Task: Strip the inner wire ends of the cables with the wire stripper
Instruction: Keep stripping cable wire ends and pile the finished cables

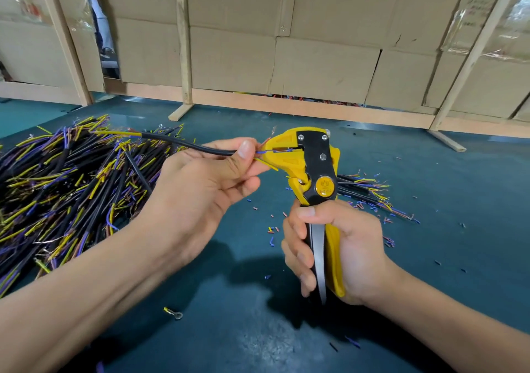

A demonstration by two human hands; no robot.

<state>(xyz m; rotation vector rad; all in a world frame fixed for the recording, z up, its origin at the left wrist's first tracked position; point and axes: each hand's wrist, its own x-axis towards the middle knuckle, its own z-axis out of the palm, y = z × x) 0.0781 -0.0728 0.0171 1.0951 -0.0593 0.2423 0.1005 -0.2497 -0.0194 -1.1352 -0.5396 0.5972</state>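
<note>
My left hand (206, 177) pinches a black cable (183, 143) near its end, above the table. Its blue inner wire (272, 151) lies inside the jaws of the yellow and black wire stripper (312, 160). A yellow inner wire (265, 162) bends down below the jaws, and a reddish one shows just above my thumb. My right hand (338, 252) is wrapped around the stripper's handles, which stand upright and squeezed close together.
A big heap of black cables (63, 189) with yellow, blue and brown ends lies at the left on the green table (229, 329). A smaller bundle of cables (370, 192) lies behind the stripper. Insulation bits (272, 230) and a ring terminal (173, 313) are scattered. Cardboard walls (315, 42) stand behind.
</note>
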